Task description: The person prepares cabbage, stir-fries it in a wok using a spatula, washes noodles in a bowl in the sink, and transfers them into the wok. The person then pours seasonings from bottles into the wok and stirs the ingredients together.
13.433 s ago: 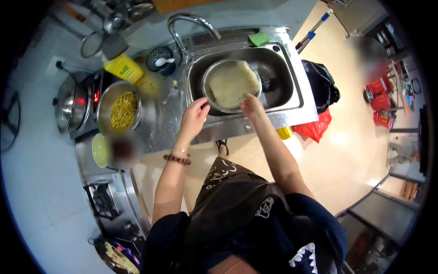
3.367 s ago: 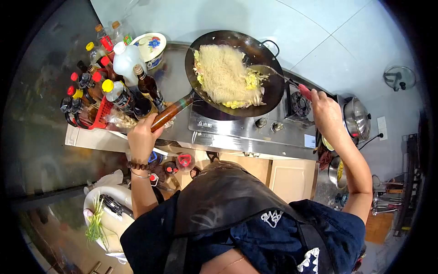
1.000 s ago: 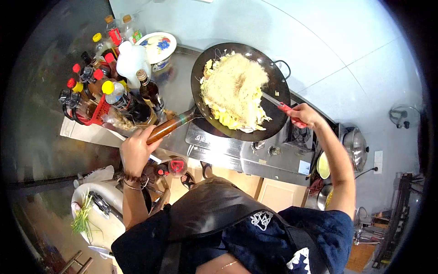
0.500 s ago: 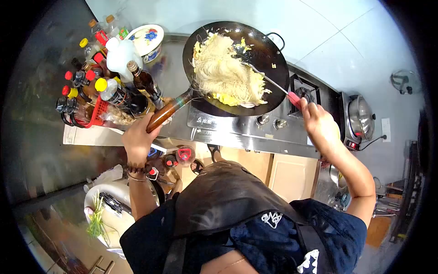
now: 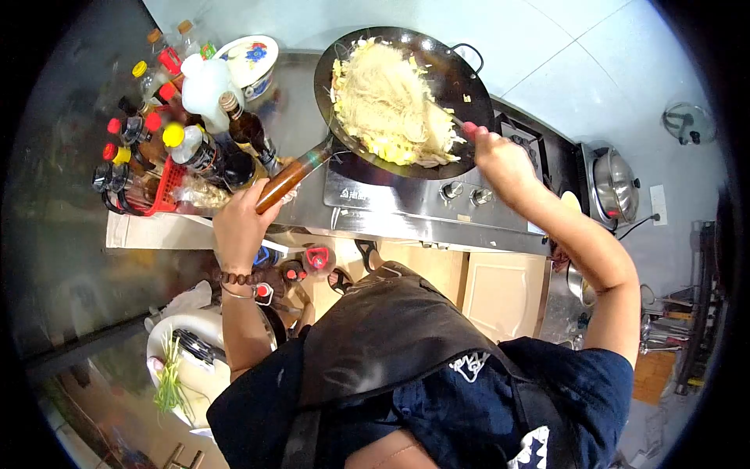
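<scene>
My left hand [image 5: 241, 227] is closed around the wooden handle [image 5: 293, 181] of a dark wok [image 5: 449, 74], which sits tilted over the stove. Inside the wok lies a heap of thin pale noodles [image 5: 383, 94] with yellow bits that look like egg [image 5: 402, 151] along its lower edge. Closed on the red grip of a metal-shafted spatula [image 5: 469, 130], my right hand [image 5: 500, 162] hovers by the wok's right rim. The spatula's head is hidden in the noodles.
Left of the wok, several sauce bottles crowd a red basket [image 5: 166, 187], beside a dark glass bottle [image 5: 248, 133] and a floral lidded bowl [image 5: 251, 62]. A second burner [image 5: 522, 141] is at right, then a steel lidded pot [image 5: 617, 186]. Large bottles [image 5: 319, 259] stand on the floor.
My right hand has moved left and up toward the wok, pushing the spatula into the noodles. The noodle heap has spread and turned over. My left hand stays on the handle.
</scene>
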The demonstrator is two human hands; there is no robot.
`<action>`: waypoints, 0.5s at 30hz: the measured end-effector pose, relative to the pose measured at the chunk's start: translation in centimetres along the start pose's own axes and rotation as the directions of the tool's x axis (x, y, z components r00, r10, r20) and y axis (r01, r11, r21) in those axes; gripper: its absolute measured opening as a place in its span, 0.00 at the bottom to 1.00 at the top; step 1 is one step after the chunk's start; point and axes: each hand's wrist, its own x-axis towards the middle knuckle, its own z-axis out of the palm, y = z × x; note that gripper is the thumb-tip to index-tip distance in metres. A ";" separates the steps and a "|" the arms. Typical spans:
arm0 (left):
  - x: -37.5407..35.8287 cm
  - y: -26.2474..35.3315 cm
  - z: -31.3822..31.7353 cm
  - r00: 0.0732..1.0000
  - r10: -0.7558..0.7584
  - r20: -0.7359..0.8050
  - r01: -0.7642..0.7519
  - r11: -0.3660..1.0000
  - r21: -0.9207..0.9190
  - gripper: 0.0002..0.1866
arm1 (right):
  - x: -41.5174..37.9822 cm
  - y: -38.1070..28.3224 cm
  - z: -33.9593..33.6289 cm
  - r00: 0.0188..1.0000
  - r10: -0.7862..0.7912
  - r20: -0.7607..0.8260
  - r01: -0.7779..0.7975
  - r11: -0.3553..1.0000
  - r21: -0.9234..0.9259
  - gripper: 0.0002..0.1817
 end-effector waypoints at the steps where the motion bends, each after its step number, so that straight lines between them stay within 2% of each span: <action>1: -0.1 -0.1 0.1 1.000 0.014 -0.012 -0.014 1.000 -0.007 0.19 | -0.7 0.3 -1.6 0.998 -0.013 0.063 0.011 0.999 0.032 0.11; 2: 0.0 -0.3 0.2 0.999 0.026 -0.031 -0.026 1.000 -0.014 0.19 | -1.8 0.6 -4.0 0.992 -0.029 0.120 0.022 0.998 0.059 0.11; 3: 0.1 -0.7 0.6 0.999 0.027 -0.030 -0.028 0.999 -0.045 0.18 | -3.2 0.2 -5.6 0.996 -0.018 0.086 0.012 0.997 0.074 0.13; 4: 0.2 -0.7 0.7 0.999 0.007 -0.034 -0.008 0.999 -0.050 0.18 | -4.3 -0.1 -6.7 0.982 -0.051 0.184 0.062 0.997 -0.054 0.18; 6: 0.2 -0.5 0.3 1.000 0.011 -0.005 -0.011 1.000 -0.005 0.17 | -4.7 -0.8 -6.5 0.981 -0.152 0.120 0.156 0.987 -0.028 0.23; 7: 0.3 -0.4 0.2 1.000 0.011 0.006 -0.011 1.000 -0.003 0.17 | -3.7 -1.1 -4.2 0.988 -0.154 0.022 0.155 0.988 -0.006 0.24; 8: 0.5 -0.4 0.2 1.000 0.021 0.002 -0.021 1.000 -0.006 0.17 | -2.1 -1.3 -2.6 0.989 -0.139 -0.058 0.135 0.989 -0.066 0.20; 10: 0.5 -0.5 0.1 0.999 0.025 0.048 -0.023 0.999 -0.036 0.17 | 1.1 -0.3 -1.0 1.000 -0.012 0.017 0.015 0.971 -0.237 0.09; 11: 0.4 -0.3 -0.2 0.999 0.029 0.035 -0.028 0.999 -0.030 0.17 | 1.8 1.1 -1.8 0.994 0.033 0.102 -0.011 0.978 -0.207 0.07; 12: 0.4 -0.4 -0.1 0.999 0.031 0.026 -0.031 0.999 -0.024 0.17 | 2.3 3.5 -1.0 0.977 0.155 0.149 -0.147 0.987 -0.060 0.07; 13: 0.4 -0.6 0.1 0.999 0.038 0.012 -0.038 0.999 -0.028 0.17 | 2.3 6.3 -3.2 0.975 0.094 0.199 -0.110 0.991 0.072 0.07; 14: 0.4 -0.7 0.3 0.999 0.041 0.000 -0.041 0.999 -0.035 0.17 | 2.8 8.2 -5.9 0.935 0.198 0.293 -0.253 0.954 0.162 0.06; 15: 0.5 -0.5 0.1 0.999 0.033 0.042 -0.033 0.999 -0.002 0.18 | 3.0 11.1 -5.9 0.887 0.332 0.321 -0.398 0.902 0.167 0.07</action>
